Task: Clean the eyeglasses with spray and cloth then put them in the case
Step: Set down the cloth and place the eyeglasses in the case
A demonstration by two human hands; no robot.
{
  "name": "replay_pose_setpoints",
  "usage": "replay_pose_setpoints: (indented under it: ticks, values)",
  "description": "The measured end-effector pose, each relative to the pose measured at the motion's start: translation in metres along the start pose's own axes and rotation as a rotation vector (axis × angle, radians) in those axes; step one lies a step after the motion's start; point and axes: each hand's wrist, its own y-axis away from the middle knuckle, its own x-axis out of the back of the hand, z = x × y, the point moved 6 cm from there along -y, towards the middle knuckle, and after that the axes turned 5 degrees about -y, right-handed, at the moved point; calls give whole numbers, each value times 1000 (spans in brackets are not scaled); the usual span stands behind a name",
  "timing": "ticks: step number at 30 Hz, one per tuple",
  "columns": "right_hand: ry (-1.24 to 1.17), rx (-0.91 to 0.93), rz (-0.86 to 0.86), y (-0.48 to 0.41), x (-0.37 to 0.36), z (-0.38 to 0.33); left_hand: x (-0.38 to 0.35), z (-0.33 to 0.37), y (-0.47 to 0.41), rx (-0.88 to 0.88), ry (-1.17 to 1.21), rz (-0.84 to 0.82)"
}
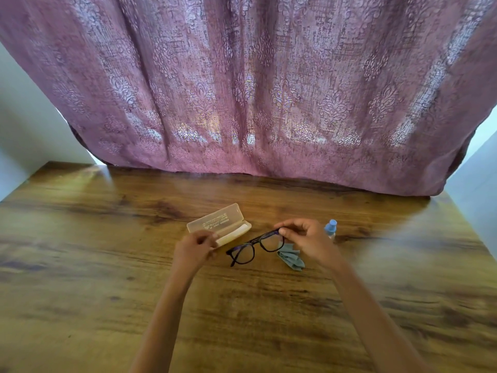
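Right hand (306, 238) pinches eyeglasses (254, 246) (dark-framed); case (219, 224) open.

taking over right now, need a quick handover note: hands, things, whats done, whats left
Left hand: grips the near end of the open case.
Right hand: pinches one end of the glasses, held between the case and the cloth.
The cloth lies crumpled on the table by the right wrist; the spray stands upright just beyond the right hand.
Done: case is open. Whether the lenses are already cleaned cannot be told.
Left: clean if needed, put the glasses in the case, close it.
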Motion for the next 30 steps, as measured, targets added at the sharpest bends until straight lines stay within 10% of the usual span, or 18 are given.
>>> replay_pose_setpoints:
  ticks: [4,30]
  values:
    - [-66,-35,79,0,5,8,29,-23,-24,109,-194,381]
    - [-102,-268,139,-15,-43,35,5,-18,-25,-239,-197,392]
